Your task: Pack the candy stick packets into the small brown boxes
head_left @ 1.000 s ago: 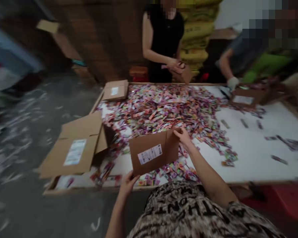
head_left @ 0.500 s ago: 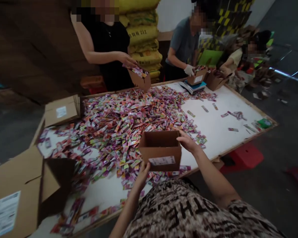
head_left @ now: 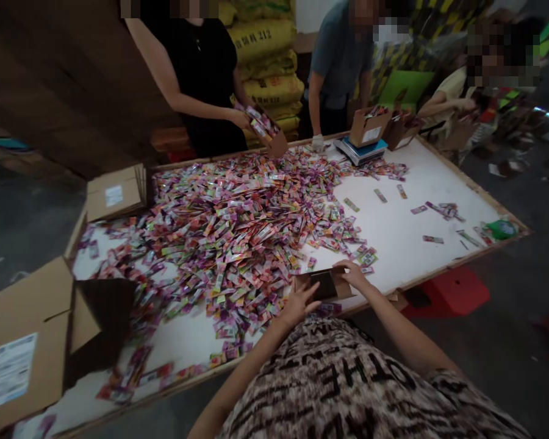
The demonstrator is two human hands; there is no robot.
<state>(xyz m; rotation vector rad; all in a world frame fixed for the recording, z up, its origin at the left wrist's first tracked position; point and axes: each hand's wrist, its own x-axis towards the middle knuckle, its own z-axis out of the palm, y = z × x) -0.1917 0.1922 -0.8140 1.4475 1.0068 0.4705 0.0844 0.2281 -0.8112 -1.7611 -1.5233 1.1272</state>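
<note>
A small cardboard box (head_left: 328, 286) is at the table's near edge in front of me, its dark inside facing up. My right hand (head_left: 354, 277) has its fingers closed over the box's far right edge. Over the near left side of the box, my left hand (head_left: 301, 303) spreads its fingers, touching or just above the cardboard; I cannot tell which. A big heap of small purple, pink and green packets (head_left: 238, 225) lies beyond and left of the box. A few packets also lie beside it.
Folded cartons (head_left: 116, 194) stand at the table's left edge, and a large open carton (head_left: 32, 347) is nearer to me. Across the table, one co-worker holds a box of packets (head_left: 268, 131). A filled box (head_left: 369, 126) sits on a scale (head_left: 360, 150). A red stool (head_left: 452, 291) is at the right.
The box has moved lower and right, its opening now facing up. My left hand has gone from its lower corner to its near left side. A co-worker's gloved hand has left the box on the scale.
</note>
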